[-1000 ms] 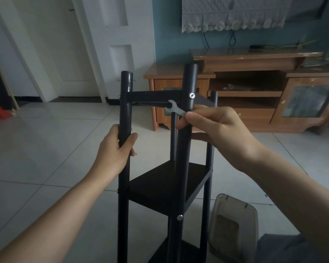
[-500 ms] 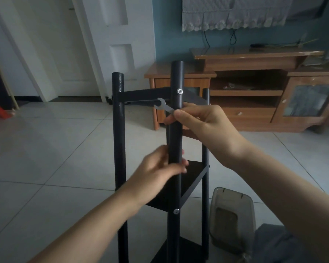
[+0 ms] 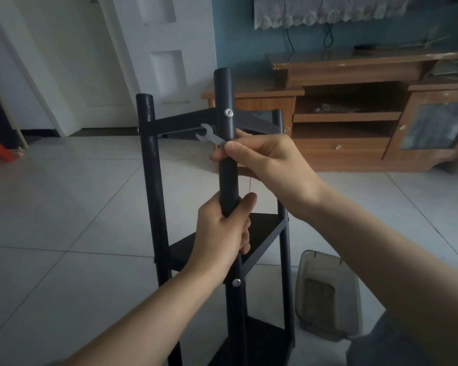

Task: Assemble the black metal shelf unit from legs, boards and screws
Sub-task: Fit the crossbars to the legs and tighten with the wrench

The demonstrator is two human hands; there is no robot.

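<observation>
A home living room: wooden TV cabinet [image 3: 354, 107], white door [image 3: 164, 56], tiled floor [image 3: 64, 207].

pale tiled floor [image 3: 64, 207] under black shelf unit [image 3: 262, 228], smoky plastic container [image 3: 325, 294] beside

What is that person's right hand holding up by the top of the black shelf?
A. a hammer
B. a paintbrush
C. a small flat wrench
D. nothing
C: the right hand pinches a small flat wrench beside the front leg.
</observation>
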